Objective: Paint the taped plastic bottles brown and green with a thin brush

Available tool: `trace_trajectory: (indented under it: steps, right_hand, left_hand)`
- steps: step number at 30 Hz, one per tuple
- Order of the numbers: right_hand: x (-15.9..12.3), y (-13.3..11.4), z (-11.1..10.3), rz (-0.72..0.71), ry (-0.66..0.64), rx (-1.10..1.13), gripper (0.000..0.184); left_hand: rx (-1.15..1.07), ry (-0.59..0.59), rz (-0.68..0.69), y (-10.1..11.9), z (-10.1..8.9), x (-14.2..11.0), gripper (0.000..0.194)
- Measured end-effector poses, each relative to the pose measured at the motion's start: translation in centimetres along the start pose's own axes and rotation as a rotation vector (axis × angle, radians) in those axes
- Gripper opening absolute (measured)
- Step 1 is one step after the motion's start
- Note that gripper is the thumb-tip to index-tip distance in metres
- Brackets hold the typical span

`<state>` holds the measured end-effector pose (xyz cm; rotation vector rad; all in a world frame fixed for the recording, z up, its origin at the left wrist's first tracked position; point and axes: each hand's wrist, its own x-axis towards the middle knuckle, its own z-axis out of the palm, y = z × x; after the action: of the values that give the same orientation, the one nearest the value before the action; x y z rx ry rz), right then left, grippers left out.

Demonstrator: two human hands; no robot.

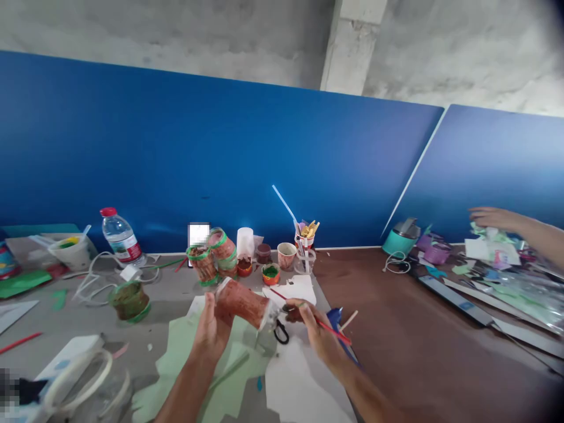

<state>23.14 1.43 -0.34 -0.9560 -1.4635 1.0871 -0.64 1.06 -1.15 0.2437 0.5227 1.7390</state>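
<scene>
My left hand is wrapped round a brown-painted plastic cup, tilted on its side above the table. Its right end shows a clear, unpainted rim. Close by that rim, my right hand grips a thin red paintbrush; its bristles are hard to make out. Behind the cup stand a small pot of green paint, a pot of brown paint and a patterned paper cup. Painted cups with green rims stand to their left. Below lies a pair of scissors with black handles, partly hidden.
Green paper and white paper cover the table before me. A water bottle, white cable and tape rolls lie left. A co-worker's hand reaches over scraps at right. A blue partition stands behind.
</scene>
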Motion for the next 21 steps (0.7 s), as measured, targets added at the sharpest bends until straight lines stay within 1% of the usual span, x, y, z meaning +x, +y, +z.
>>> trace_trajectory:
  steps: [3,5,8,10,12,14,16,17,18,21]
  right_hand:
    - [-0.4,-0.1,0.8,-0.184,-0.061,-0.094,0.050]
    - [-0.7,-0.1,0.9,-0.286,-0.117,-0.097,0.054]
    - [-1.1,0.2,0.9,-0.380,-0.172,-0.101,0.064]
    - [-1.4,0.3,0.8,-0.421,-0.150,-0.163,0.064]
    - [-1.4,0.2,0.7,-0.445,-0.097,-0.218,0.059]
    - [-1.3,0.0,0.5,-0.451,-0.057,-0.221,0.053]
    - [-1.1,-0.1,0.2,-0.439,-0.046,-0.196,0.050]
    - [-0.9,-0.1,0.0,-0.429,-0.042,-0.190,0.049]
    - [-0.8,-0.1,-0.2,-0.415,-0.035,-0.189,0.049]
    - [-0.6,0.0,-0.8,-0.379,-0.002,-0.176,0.047]
  left_hand:
    - [-0.023,0.015,-0.002,-0.3,0.3,-0.2,0.045]
    - [-0.032,0.006,-0.025,-0.6,0.3,-0.3,0.049]
    - [-0.013,0.000,-0.035,-1.4,0.3,-0.5,0.050]
    - [0.030,0.023,-0.037,-1.9,0.4,-0.7,0.050]
    - [0.100,0.033,-0.044,-2.3,0.6,-0.9,0.050]
    - [0.202,-0.007,-0.032,-2.5,0.8,-1.2,0.053]
    - [0.311,-0.070,0.022,-2.4,1.0,-1.5,0.054]
    - [0.358,-0.081,0.070,-2.3,1.1,-1.6,0.053]
    - [0.399,-0.074,0.135,-2.0,1.1,-1.7,0.051]
    - [0.527,0.014,0.358,-1.0,0.9,-1.7,0.042]
